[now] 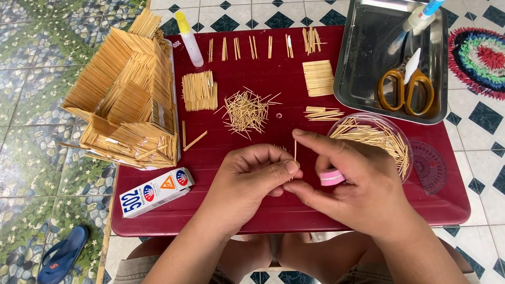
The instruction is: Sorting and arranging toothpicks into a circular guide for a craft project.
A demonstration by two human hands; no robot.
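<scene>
1. where both hands meet over the near middle of the dark red table (294,73), a single thin wooden stick (295,149) stands upright between them.
2. left hand (251,178) has its fingers curled in, with the thumb tip pressed against the lower part of the stick.
3. right hand (351,178) pinches the same stick between forefinger and thumb, the forefinger reaching across to its top; a small pink block (331,178) is tucked inside this hand's curled fingers.
4. just behind the hands lies a loose heap of sticks (246,111), with a neat flat panel of sticks (200,90) to its left and another panel (318,78) further right.
5. a clear round dish (395,138) full of sticks sits just beside the right hand.
6. a house model built of sticks (126,100) stands at the table's left edge, and a small glue box (156,192) lies in front of it.
7. a glue bottle with a yellow cap (188,39) lies near the far edge, next to a row of short stick bundles (263,47).
8. a metal tray (363,63) at the far right holds orange-handled scissors (406,88).
9. a blue sandal (62,256) lies on the tiled floor at lower left.
</scene>
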